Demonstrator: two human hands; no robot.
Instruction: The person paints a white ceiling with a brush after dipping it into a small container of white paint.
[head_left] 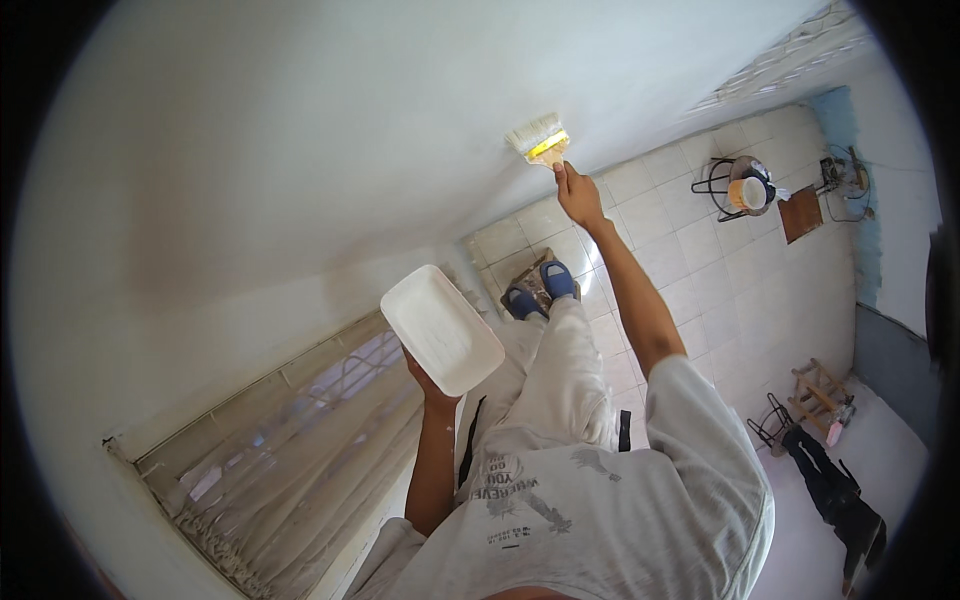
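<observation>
A grey printed T-shirt (540, 505) and pale trousers (565, 365) are nearest. The hands are well apart, each holding something. The left hand (427, 381) supports a white rectangular tub (443, 330) from its lower left side, the fingers mostly hidden behind it; the tub is tilted so that its whitish inside shows. The right hand (580, 195), on an outstretched arm, is closed on the handle of a wide paintbrush (541, 140) with pale bristles and a yellow band. The bristles point toward the white wall (300, 150); whether they touch it, I cannot tell. To the left, a pale curtain (310, 460) hangs at a window.

Farther down, feet in blue slippers (557, 279) stand on a brownish support above the tiled floor (660, 215). Beyond, a round stool (743, 167) carries an orange-and-white bucket (747, 194), near a brown board (801, 215). At the far lower right, a person in dark clothes (840, 495) is near a wooden stool (820, 390).
</observation>
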